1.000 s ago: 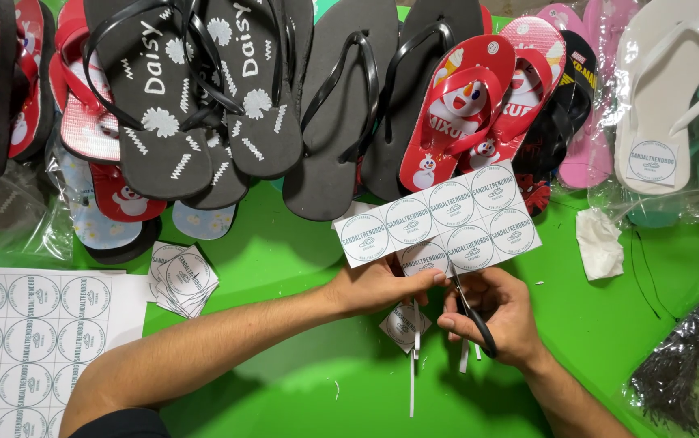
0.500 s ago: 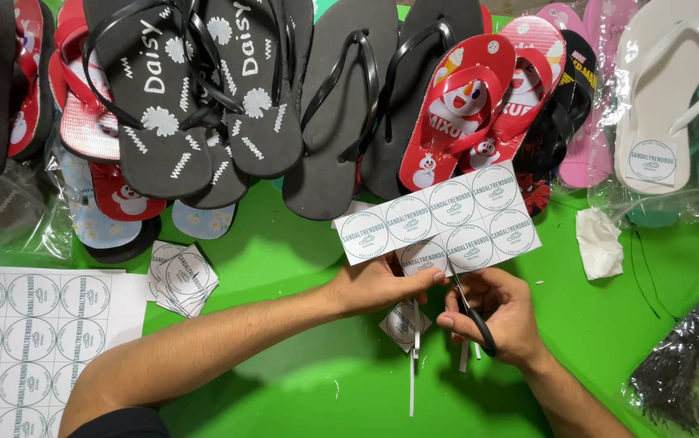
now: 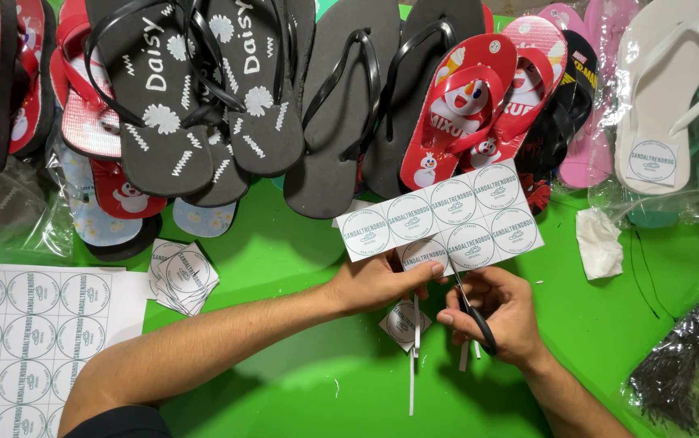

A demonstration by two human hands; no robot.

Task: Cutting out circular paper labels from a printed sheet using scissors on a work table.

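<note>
Head view, looking down on a green table: the left hand pinches the lower edge of a white sticker sheet just right of centre, fingers closed on the paper. That sheet carries two rows of round printed labels, and its long axis runs from lower left to upper right, the far end tilting up toward the red snowman flip-flops. The right hand, just below and right of the sheet, is wrapped around black-handled scissors, whose blades point up and slightly left into the sheet's lower edge. Below the hands, a cut square label and thin white paper strips lie on the green surface, the strips running roughly vertical. A small pile of cut labels sits left of centre, and a larger uncut label sheet fills the lower left corner. Black flip-flops and white ones crowd the upper edge. A crumpled white tissue lies at right.
</note>
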